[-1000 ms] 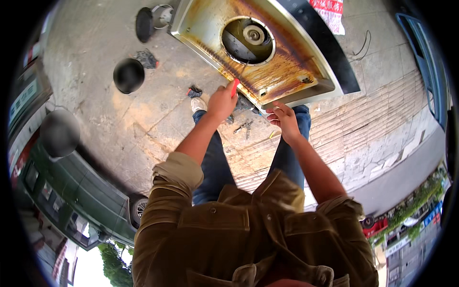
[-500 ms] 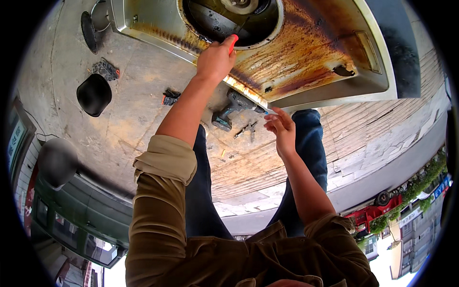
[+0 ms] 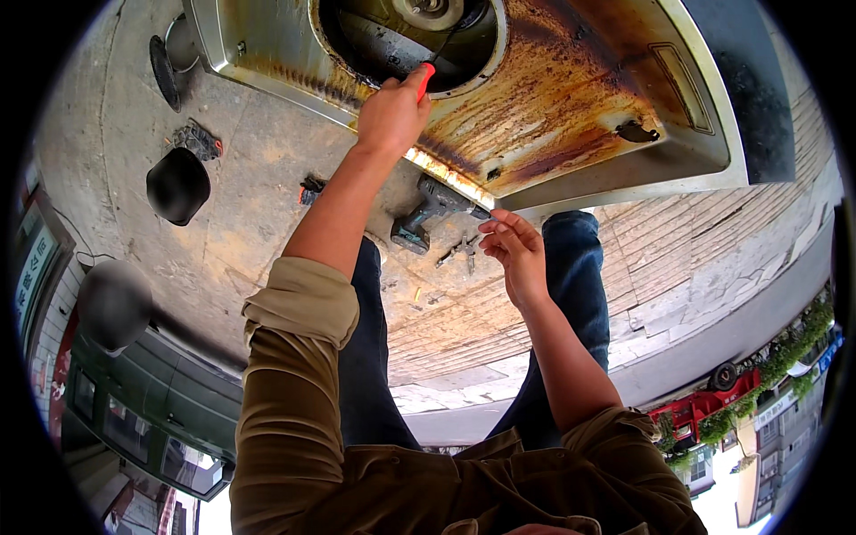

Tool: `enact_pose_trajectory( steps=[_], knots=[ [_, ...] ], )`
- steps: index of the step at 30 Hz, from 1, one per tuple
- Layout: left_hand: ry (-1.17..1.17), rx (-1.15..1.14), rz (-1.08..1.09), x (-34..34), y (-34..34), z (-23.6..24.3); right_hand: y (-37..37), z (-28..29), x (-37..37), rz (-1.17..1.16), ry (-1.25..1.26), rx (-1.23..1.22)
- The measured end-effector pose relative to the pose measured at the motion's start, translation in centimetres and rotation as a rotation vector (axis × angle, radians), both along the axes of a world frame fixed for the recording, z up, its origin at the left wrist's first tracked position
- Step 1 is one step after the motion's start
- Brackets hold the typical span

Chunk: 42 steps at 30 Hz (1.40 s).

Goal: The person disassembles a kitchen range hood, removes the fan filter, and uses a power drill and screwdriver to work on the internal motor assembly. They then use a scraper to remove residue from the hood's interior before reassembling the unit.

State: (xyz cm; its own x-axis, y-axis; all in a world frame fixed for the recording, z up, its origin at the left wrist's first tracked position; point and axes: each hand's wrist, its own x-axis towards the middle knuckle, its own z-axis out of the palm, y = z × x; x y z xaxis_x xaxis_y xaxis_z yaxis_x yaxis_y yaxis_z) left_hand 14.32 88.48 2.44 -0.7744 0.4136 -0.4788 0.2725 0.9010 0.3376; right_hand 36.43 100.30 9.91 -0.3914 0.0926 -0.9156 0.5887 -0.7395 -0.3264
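Note:
A greasy, brown-stained metal range hood [image 3: 553, 116] lies in front of me. My left hand [image 3: 392, 116] is closed around the red handle of a screwdriver [image 3: 426, 82]. Its thin dark shaft reaches into the hood's round opening [image 3: 499, 53], where a fan hub [image 3: 430, 11] shows. Beside the hood's near edge is my right hand [image 3: 517, 254], fingers loosely bent and apart, with nothing visible in it. The index fingertip is at or close to the edge; contact cannot be told. Just left of that hand, a cordless drill [image 3: 428, 214] rests on the ground, partly under the hood.
A small metal tool [image 3: 459, 254] lies near the drill. Further left are a black rounded object [image 3: 178, 187], a dark tangled item [image 3: 196, 140] and a dark round lid-like thing [image 3: 166, 73]. A green van [image 3: 152, 392] stands lower left, a red vehicle [image 3: 704, 401] lower right.
The hood and the left hand with the screwdriver sit slightly further left in view. My right hand has shifted slightly left and down, its fingers a bit more bent.

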Motion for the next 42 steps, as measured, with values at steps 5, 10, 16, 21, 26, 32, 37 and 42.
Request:
enact_pose_trajectory(
  steps=[5, 10, 16, 21, 26, 32, 37, 42],
  knots=[
    [0.022, 0.000, -0.006, -0.1, 0.0, 0.1, 0.0, 0.1, -0.2, -0.019, 0.015, -0.014],
    [0.037, 0.008, -0.033, -0.3, -0.1, -0.2, 0.0, 0.1, -0.5, -0.007, 0.016, -0.022],
    [0.080, -0.003, -0.076, 0.6, -0.1, -1.0, 0.0, 0.1, -0.8, -0.002, 0.010, -0.030],
    [0.030, -0.052, -0.091, 1.6, 0.6, -1.0, 0.0, 0.0, -0.9, -0.017, 0.012, -0.038],
    [0.040, -0.032, -0.107, 2.0, 0.7, -1.3, 0.2, -0.1, -0.9, -0.015, 0.010, -0.047],
    [-0.004, -0.046, -0.083, 2.4, 1.2, -1.1, 0.3, -0.1, -1.0, -0.021, 0.000, -0.062],
    [0.003, -0.018, -0.060, 2.9, 1.2, -1.6, 0.4, 0.0, -1.0, -0.013, -0.002, -0.066],
    [-0.038, -0.010, -0.035, 3.1, 1.5, -1.3, 0.5, 0.1, -0.9, -0.009, -0.013, -0.063]
  ],
)
